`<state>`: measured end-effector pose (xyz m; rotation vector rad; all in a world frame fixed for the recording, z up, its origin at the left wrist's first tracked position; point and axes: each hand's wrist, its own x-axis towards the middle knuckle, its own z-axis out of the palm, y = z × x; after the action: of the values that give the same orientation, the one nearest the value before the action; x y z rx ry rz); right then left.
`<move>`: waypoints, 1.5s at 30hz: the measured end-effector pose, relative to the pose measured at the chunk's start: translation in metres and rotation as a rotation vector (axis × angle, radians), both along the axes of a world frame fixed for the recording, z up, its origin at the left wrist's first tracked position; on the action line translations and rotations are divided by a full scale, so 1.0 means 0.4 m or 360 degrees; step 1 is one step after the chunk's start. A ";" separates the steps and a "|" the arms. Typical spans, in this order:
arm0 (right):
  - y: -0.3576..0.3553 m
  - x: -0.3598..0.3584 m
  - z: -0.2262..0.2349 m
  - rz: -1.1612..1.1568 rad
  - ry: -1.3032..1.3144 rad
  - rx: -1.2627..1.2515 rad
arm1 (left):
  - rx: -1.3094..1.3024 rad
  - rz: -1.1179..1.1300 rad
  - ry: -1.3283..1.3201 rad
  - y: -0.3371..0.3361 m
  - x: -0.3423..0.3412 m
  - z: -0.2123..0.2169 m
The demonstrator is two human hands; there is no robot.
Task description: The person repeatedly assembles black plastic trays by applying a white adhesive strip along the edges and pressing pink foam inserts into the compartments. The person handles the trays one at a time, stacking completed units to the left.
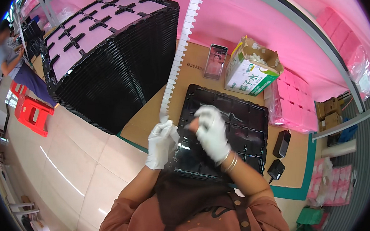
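Note:
A long white strip with a notched edge [182,50] runs down from the top of the view. My left hand [160,145], in a white glove, pinches its lower end just beside a shallow black plastic tray [249,120]. The tray lies on the cardboard-covered table, divided into several compartments. Over its left half is my right hand [212,135], also gloved, with a bracelet at the wrist. Its fingers are curled in and its thumb side is blurred, with bare skin showing at the tip. Whatever they may hold cannot be made out.
A tall stack of black trays [124,54] with pink sheets stands at the left. Behind the tray are a phone [215,61] and an opened carton [249,68]; pink packs [292,100] and two black devices [282,143] lie right. A person [9,56] and red stool [33,114] are far left.

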<state>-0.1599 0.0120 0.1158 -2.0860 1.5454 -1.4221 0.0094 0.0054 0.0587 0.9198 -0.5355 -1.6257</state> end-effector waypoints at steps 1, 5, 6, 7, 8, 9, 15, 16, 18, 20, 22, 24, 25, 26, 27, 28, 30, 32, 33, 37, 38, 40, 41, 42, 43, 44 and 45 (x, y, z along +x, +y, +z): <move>-0.052 -0.052 -0.016 -0.0085 0.0011 0.0205 | 0.0002 -0.0138 -0.0027 0.006 -0.010 0.020; -0.234 -0.179 -0.096 -0.0263 0.0241 0.0724 | 0.0021 -0.0392 -0.0549 0.017 -0.040 0.004; -0.255 -0.191 -0.113 -0.0201 0.0294 0.0759 | -0.0009 -0.0370 -0.0522 0.019 -0.043 0.000; -0.261 -0.181 -0.118 -0.0237 0.0386 0.0776 | -0.0027 -0.0342 -0.0494 0.025 -0.045 -0.010; -0.267 -0.162 -0.124 -0.0276 0.0479 0.0792 | -0.0046 -0.0316 -0.0465 0.027 -0.048 -0.016; -0.270 -0.153 -0.129 -0.0316 0.0572 0.0806 | -0.0041 -0.0329 -0.0480 0.027 -0.049 -0.015; -0.283 -0.144 -0.163 -0.0527 0.0524 0.0717 | -0.0054 -0.0307 -0.0479 0.037 -0.049 -0.022; -0.285 -0.141 -0.161 -0.0512 0.0566 0.0733 | -0.0058 -0.0303 -0.0461 0.034 -0.048 -0.020; -0.280 -0.138 -0.150 -0.0486 0.0651 0.0763 | -0.0035 -0.0310 -0.0450 0.031 -0.048 -0.014; -0.248 -0.142 -0.134 -0.0493 0.0580 0.0662 | 0.0016 -0.0315 -0.0464 0.024 -0.046 -0.008; -0.207 -0.150 -0.149 -0.0549 0.0351 0.0420 | 0.0120 -0.0258 -0.0331 0.019 -0.038 -0.004; -0.161 -0.128 -0.118 -0.0782 -0.0100 0.0358 | 0.0136 -0.0208 -0.0223 0.016 -0.036 -0.006; -0.115 -0.109 -0.081 -0.0724 -0.0203 0.0407 | 0.0099 -0.0198 -0.0188 0.017 -0.036 -0.004; -0.068 -0.090 -0.059 -0.0667 -0.0311 0.0453 | 0.0057 -0.0189 -0.0159 0.019 -0.033 -0.003; -0.030 -0.073 -0.065 -0.0462 -0.0460 0.0594 | 0.0026 -0.0200 -0.0210 0.023 -0.035 0.003; 0.005 -0.047 -0.076 -0.0243 -0.0611 0.0731 | 0.0015 -0.0174 -0.0237 0.030 -0.037 0.008; 0.062 0.011 -0.050 -0.0052 -0.0770 0.1014 | -0.0013 -0.0133 -0.0270 0.039 -0.054 0.019; 0.081 0.041 -0.064 0.0097 -0.1314 0.1045 | -0.0092 -0.0094 -0.0264 0.050 -0.068 0.026; 0.081 0.040 -0.061 0.0091 -0.1321 0.1055 | -0.0106 -0.0106 -0.0280 0.055 -0.072 0.013; 0.083 0.020 -0.083 0.0135 -0.1147 0.0946 | -0.0066 -0.0158 -0.0191 0.074 -0.071 0.005; 0.086 0.015 -0.081 0.0141 -0.0995 0.0862 | 0.0008 -0.0169 -0.0106 0.077 -0.069 0.015; 0.097 0.021 -0.064 0.0130 -0.0622 0.0583 | 0.0050 -0.0247 0.0039 0.062 -0.049 0.039; 0.112 0.033 -0.036 0.0109 -0.0396 0.0393 | 0.0115 -0.0288 0.0041 0.054 -0.038 0.065; 0.125 0.041 -0.015 0.0090 -0.0170 0.0203 | 0.0181 -0.0328 0.0044 0.042 -0.029 0.077; 0.142 0.044 -0.008 0.0141 -0.0283 0.0298 | 0.0064 -0.0273 0.0174 0.029 -0.020 0.047; 0.146 0.037 0.028 0.0115 -0.0219 0.0286 | 0.0032 -0.0157 0.0187 0.018 -0.013 0.019; 0.138 0.019 0.027 0.0053 -0.0243 0.0401 | 0.0060 -0.0124 0.0131 0.009 -0.001 0.005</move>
<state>-0.1522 0.0671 0.1264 -1.8061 1.5331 -1.2681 0.0089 0.0090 0.0605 0.8648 -0.4906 -1.7413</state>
